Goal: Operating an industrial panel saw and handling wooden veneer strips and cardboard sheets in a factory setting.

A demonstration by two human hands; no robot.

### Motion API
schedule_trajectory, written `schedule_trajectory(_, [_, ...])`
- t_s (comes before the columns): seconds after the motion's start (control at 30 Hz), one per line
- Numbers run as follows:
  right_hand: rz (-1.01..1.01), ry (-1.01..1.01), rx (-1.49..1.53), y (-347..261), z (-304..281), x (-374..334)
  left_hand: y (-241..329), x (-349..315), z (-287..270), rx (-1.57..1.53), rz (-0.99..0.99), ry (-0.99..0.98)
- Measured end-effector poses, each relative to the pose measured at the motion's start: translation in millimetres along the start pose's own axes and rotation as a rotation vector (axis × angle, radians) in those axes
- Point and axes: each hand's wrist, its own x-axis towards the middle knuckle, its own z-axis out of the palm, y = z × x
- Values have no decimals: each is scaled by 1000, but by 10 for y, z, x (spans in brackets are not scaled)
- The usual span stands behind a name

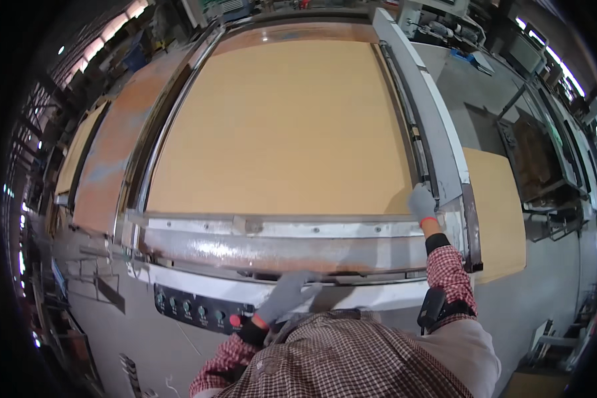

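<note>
A large tan board (285, 126) lies flat on the machine bed, its near edge along a pale metal bar (338, 228). My right hand (422, 203), in a grey glove with an orange cuff, is at the board's near right corner, beside the side rail (418, 149). Its fingers look curled down there, and what they grip is hidden. Lower down, my left hand (290, 296), gloved the same way, is over the machine's white front edge (371, 296). Its fingers stretch to the right with nothing in them, slightly blurred.
A black control panel (191, 307) with several knobs and a red button (235, 320) is on the machine's front, left of my left hand. Another tan board (494, 215) stands out beyond the white side frame (438, 99). A metal trolley (544, 159) is farther right.
</note>
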Motion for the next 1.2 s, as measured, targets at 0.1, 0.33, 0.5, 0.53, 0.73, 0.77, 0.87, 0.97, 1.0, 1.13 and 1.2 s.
schedule_trajectory(0.1, [-5, -120, 40, 97, -23, -12, -124, -1003, 222, -62, -176, 11])
schedule_trajectory(0.33, [-133, -45, -138, -2024, -1204, -822, -755, -3473, 168, -2, -672, 269])
schedule_trajectory(0.5, [-887, -309, 1080, -4607, -1064, -2218, -786, -4754, 49, 25, -826, 678])
schedule_trajectory(0.53, [-1021, -447, 809, -5323, -1789, -3261, -791, -5092, 29, 363, -958, 720])
schedule_trajectory(0.73, [-1362, -79, 380, -6060, -1090, -4657, -977, -6450, -33, 309, -1027, 1424])
schedule_trajectory(0.77, [-1367, -163, 469, -6010, -1118, -4703, -939, -6544, -200, 367, -944, 1613])
schedule_trajectory(0.87, [-1297, -296, 500, -6027, -1316, -4760, -1284, -6863, -219, -610, -853, 1990])
schedule_trajectory(0.97, [-1243, -201, 480, -6088, -1068, -4695, -1689, -6874, -485, -929, -458, 1809])
schedule_trajectory(1.0, [-1240, -214, 488, -6072, -1121, -4686, -1805, -6690, -785, -376, -564, 1749])
schedule_trajectory(1.13, [-1503, 96, 636, -6545, -1772, -4845, -2315, -6373, -1505, -603, -587, 1720])
schedule_trajectory(1.2, [-1432, 63, 618, -6724, -1717, -4774, -2753, -6301, -1803, -505, -746, 1295])
